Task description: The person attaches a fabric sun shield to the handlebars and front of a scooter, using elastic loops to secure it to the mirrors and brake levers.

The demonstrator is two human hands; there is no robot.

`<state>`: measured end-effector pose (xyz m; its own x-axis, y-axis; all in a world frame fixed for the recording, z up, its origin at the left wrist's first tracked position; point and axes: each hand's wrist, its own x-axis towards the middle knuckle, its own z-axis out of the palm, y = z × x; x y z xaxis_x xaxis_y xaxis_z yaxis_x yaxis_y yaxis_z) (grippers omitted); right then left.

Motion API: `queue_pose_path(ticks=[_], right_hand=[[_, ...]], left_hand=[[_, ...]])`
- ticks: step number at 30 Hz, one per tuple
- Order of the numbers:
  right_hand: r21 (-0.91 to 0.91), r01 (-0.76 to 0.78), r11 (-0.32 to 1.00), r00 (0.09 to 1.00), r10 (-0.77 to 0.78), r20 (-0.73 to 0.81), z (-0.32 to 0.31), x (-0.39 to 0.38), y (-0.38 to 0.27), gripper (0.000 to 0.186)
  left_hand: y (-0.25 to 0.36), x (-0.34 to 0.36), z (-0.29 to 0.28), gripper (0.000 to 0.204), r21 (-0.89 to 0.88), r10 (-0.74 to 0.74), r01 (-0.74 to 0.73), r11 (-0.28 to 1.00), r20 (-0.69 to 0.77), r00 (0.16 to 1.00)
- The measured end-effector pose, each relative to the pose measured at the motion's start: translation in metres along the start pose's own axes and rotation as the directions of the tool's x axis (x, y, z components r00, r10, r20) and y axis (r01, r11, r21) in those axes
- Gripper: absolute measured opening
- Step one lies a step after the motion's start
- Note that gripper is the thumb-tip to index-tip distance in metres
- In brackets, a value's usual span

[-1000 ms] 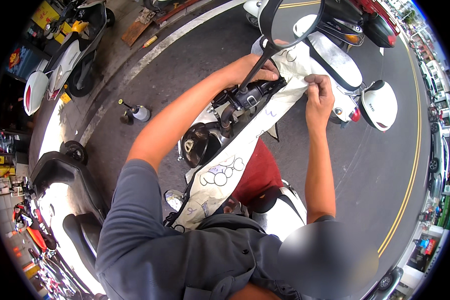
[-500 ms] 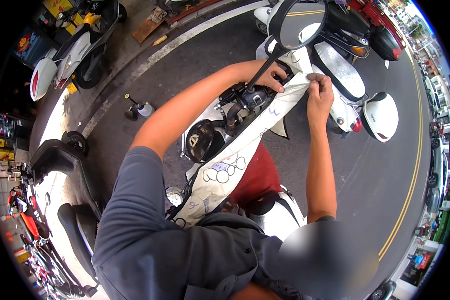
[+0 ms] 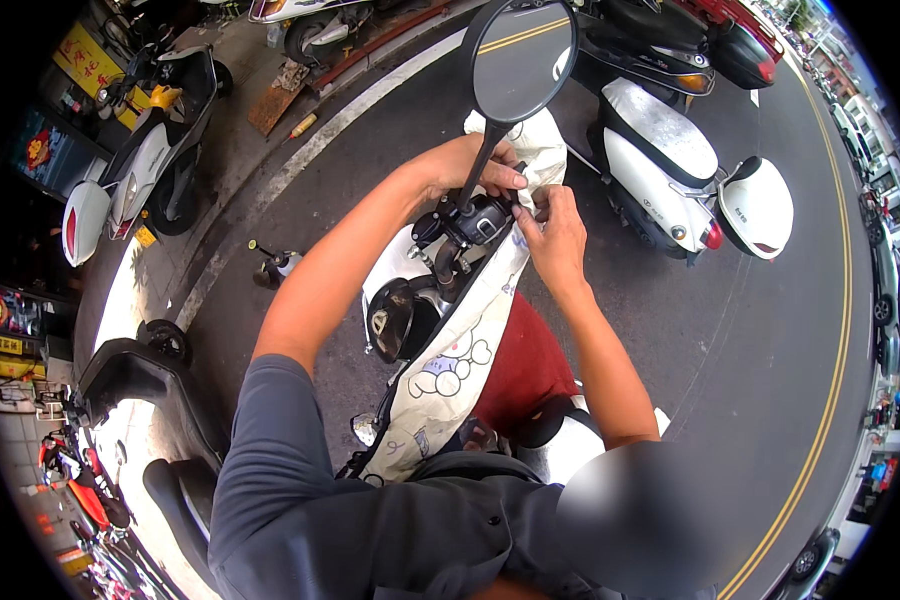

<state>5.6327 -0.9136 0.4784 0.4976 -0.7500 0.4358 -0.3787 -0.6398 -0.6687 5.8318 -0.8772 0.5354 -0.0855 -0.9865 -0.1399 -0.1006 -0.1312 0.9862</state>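
A white cloth cover (image 3: 448, 375) with cartoon prints lies along the handlebar of a scooter in front of me. My left hand (image 3: 495, 168) is bent in at the bar's far end, behind the mirror stem, its fingers pinching the cover's edge. Close beside it, my right hand (image 3: 555, 230) has thumb and fingers closed on the same cloth. Below my left hand sits a black handlebar switch housing (image 3: 485, 222). A round mirror (image 3: 523, 62) rises above both hands. Dark red cloth (image 3: 522, 360) shows beyond the cover.
A white scooter with a silver seat (image 3: 660, 125) is parked ahead on the right, a white helmet (image 3: 758, 207) at its rear. Another white scooter (image 3: 135, 185) stands far left, a black one (image 3: 140, 385) nearer. A spray bottle (image 3: 278, 266) is on the asphalt.
My right hand has come in left and down, next to my left hand. The cloth that was stretched out between the hands now bunches at the bar's end. The view has shifted slightly.
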Motion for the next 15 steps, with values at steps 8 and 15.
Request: queue_pose_path(ticks=[8,15], right_hand=[[0.604,-0.237,0.761,0.968,0.24,0.077,-0.028,0.004,0.028,0.011],[0.706,-0.247,0.664,0.968,0.208,0.143,-0.038,0.014,0.007,0.014]], left_hand=[[0.027,-0.005,-0.021,0.017,-0.209,-0.002,-0.047,0.977,-0.228,0.974],[-0.001,-0.045,-0.013,0.031,-0.009,-0.191,0.192,0.981,-0.148,0.97]])
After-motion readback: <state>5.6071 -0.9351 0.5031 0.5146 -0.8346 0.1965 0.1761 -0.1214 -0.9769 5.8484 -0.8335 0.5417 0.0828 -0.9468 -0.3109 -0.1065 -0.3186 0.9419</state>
